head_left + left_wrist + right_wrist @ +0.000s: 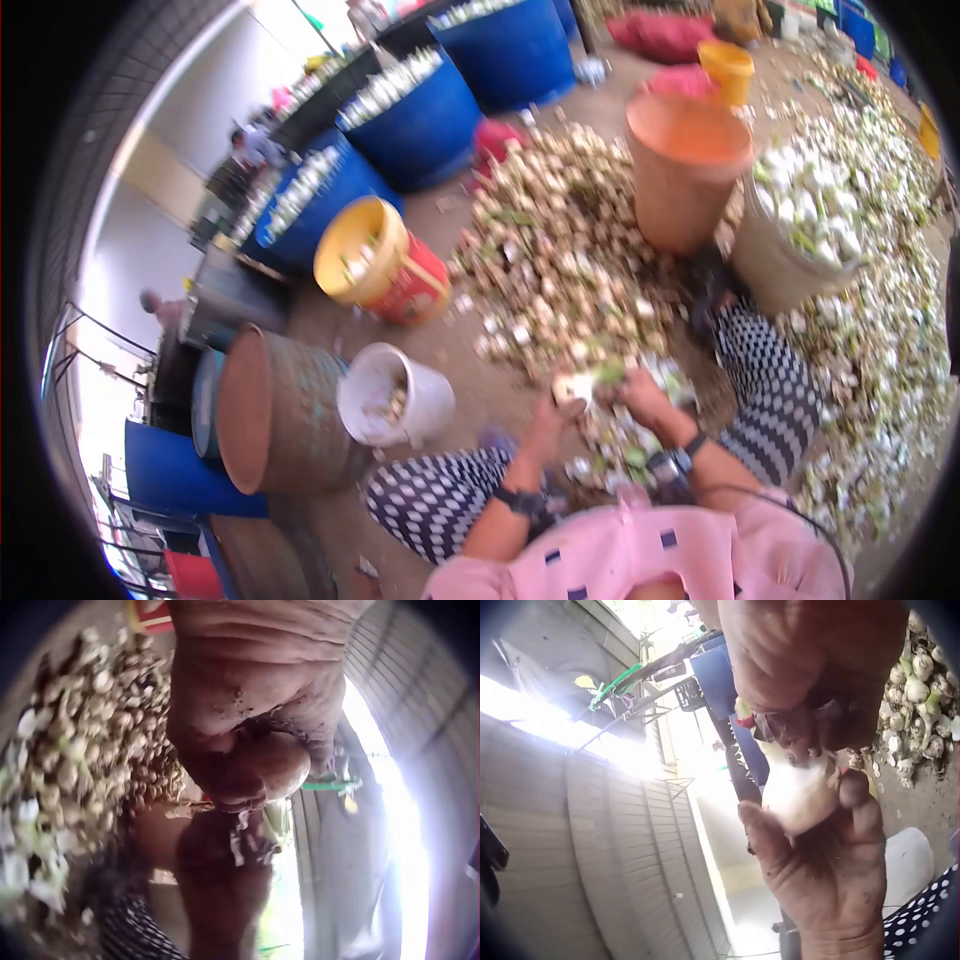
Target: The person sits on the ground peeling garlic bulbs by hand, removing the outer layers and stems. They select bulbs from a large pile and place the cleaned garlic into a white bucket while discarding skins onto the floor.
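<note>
A pale onion-like bulb (799, 791) is held between the two hands above the lap. My left hand (825, 877) grips its lower end, thumb on one side and fingers on the other. At its upper end the curled fingers of my right hand (817, 667) pinch the brown skin. The left wrist view shows the rounded bulb (281, 765) inside the left hand (255, 697), the right hand (225, 840) just beyond. From the head, the left hand (548, 425) and right hand (645, 395) are close together, with green at the bulb's top. Whether a tool is held, I cannot tell.
A heap of unpeeled bulbs (560, 230) lies ahead. Close on the left stand a white bucket (425, 400), a rusty drum (300, 410) and a yellow-red bucket (415, 280). An orange bucket (680, 190) and a full pale bucket (780, 260) are at the right, beside scattered peelings (860, 430).
</note>
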Demonstrator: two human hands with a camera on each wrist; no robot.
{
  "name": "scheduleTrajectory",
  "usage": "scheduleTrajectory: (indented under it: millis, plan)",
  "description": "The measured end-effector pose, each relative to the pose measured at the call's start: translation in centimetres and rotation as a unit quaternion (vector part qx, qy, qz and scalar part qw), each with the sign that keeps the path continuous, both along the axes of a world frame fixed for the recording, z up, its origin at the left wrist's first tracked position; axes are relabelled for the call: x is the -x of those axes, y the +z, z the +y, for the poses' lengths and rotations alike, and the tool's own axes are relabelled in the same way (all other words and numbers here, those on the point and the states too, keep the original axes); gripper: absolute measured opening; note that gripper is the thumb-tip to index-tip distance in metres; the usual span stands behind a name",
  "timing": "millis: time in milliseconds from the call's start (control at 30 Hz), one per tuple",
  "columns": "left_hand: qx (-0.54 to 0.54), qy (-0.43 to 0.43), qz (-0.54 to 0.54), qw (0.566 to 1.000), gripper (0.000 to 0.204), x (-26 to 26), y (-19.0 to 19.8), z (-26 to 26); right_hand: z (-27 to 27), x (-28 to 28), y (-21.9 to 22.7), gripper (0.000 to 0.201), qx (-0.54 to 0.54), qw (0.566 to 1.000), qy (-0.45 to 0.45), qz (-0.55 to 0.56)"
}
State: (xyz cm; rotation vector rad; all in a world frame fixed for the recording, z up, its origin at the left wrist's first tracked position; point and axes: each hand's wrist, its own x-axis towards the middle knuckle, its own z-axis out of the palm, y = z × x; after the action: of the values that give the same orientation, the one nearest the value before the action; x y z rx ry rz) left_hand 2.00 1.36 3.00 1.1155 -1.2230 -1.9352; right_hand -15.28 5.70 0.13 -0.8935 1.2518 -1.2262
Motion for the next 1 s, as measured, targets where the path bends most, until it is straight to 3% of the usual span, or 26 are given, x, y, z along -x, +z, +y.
scheduleTrajectory:
  millis: [33, 67, 100, 133, 200, 267, 300, 333, 367, 400, 433, 467, 533, 567, 600, 633, 667, 733, 767, 800, 867, 933, 1000]
  plan:
    - [-0.099, 0.002, 0.109, 0.989, 0.049, -0.4, -1.5, -0.8, 0.0, -0.1, -0.2, 0.024, -0.003, 0.999, -0.003, -0.035]
    - [-0.212, 0.001, 0.200, 0.957, 0.047, 0.0, 0.2, -1.1, -0.3, -0.1, -1.7, 0.023, -0.021, 0.978, -0.013, -0.208]
    - [-0.243, -0.103, 0.262, 0.928, 0.047, -0.5, 0.6, -1.6, -0.3, -0.3, 1.0, 0.023, -0.106, 0.960, -0.034, -0.257]
    - [-0.235, -0.106, 0.263, 0.930, 0.047, -0.8, 0.4, -1.6, -0.1, 0.0, 1.0, 0.022, -0.069, 0.985, 0.003, -0.156]
    - [-0.115, -0.077, 0.095, 0.986, 0.046, -0.4, 0.0, -1.8, -0.1, 0.5, 0.8, 0.022, 0.015, 0.999, 0.000, -0.029]
    - [-0.054, -0.064, 0.039, 0.996, 0.041, 0.2, -0.1, -1.4, 0.0, 1.1, 0.9, 0.020, 0.022, 1.000, 0.001, 0.012]
    - [0.101, -0.080, -0.030, 0.991, 0.042, 0.4, -0.2, -1.1, 0.3, 1.1, 0.8, 0.019, 0.023, 0.999, 0.005, 0.047]
    - [0.252, -0.092, -0.098, 0.958, 0.045, 0.4, -0.1, -0.7, 0.6, 1.3, 0.9, 0.019, 0.020, 0.999, 0.004, 0.046]
    - [0.093, -0.081, -0.035, 0.992, 0.048, -0.3, 0.3, -0.8, 0.7, 1.5, 1.0, 0.018, -0.028, 0.995, -0.012, -0.094]
    - [0.090, -0.082, -0.035, 0.992, 0.048, -0.5, 0.9, -0.8, 0.8, 1.6, 1.1, 0.017, -0.074, 0.970, -0.029, -0.232]
    - [0.035, -0.091, 0.100, 0.990, 0.050, -0.6, 1.5, -0.9, 0.8, 1.2, 1.1, 0.019, -0.046, 0.930, -0.033, -0.363]
    - [-0.021, -0.095, 0.235, 0.967, 0.051, -0.8, 1.7, -0.9, 0.7, 1.0, 1.0, 0.019, -0.049, 0.931, -0.034, -0.361]
    - [-0.061, -0.069, 0.178, 0.980, 0.045, -2.5, -1.2, -2.9, 0.3, 0.4, 0.8, 0.022, -0.047, 0.915, -0.075, -0.395]
    - [0.012, -0.086, 0.048, 0.995, 0.041, -2.7, -2.0, -3.6, 0.5, 0.7, 1.5, 0.018, -0.042, 0.958, -0.087, -0.271]
    - [0.083, -0.099, -0.081, 0.988, 0.037, -2.7, -2.0, -3.8, 0.7, 0.4, 2.3, 0.018, -0.045, 0.958, -0.088, -0.270]
    - [0.087, -0.056, -0.125, 0.987, 0.028, -1.5, 0.1, -2.7, 0.9, -0.3, 3.0, 0.014, 0.034, 0.999, -0.029, -0.023]
    - [0.083, -0.057, -0.127, 0.987, 0.028, -1.6, -1.0, -2.5, 1.1, -0.8, 3.2, 0.012, 0.110, 0.968, 0.033, 0.225]
    - [0.138, -0.006, -0.221, 0.965, 0.024, -1.9, -3.7, -2.9, 0.6, -1.6, 1.0, 0.009, 0.155, 0.948, 0.028, 0.275]
    - [0.100, 0.004, -0.175, 0.979, 0.018, -2.2, -4.5, -3.0, 0.6, -1.6, 0.4, 0.012, 0.068, 0.991, 0.032, 0.115]
    - [0.093, 0.003, -0.176, 0.980, 0.018, -2.2, -3.9, -2.7, 0.9, -1.8, 0.4, 0.018, -0.023, 0.998, 0.034, -0.050]
    - [-0.016, 0.038, -0.031, 0.999, 0.014, -2.2, -2.3, -2.5, 1.0, -1.3, 0.1, 0.021, -0.027, 0.969, 0.002, -0.247]
    - [-0.079, 0.036, 0.104, 0.991, 0.021, -2.3, -0.1, -2.2, 0.8, 0.0, -0.5, 0.020, 0.001, 0.877, 0.007, -0.481]
    - [-0.109, 0.066, 0.143, 0.982, 0.023, -1.9, 1.0, -2.1, 0.5, 0.5, -1.0, 0.017, 0.109, 0.796, 0.100, -0.587]
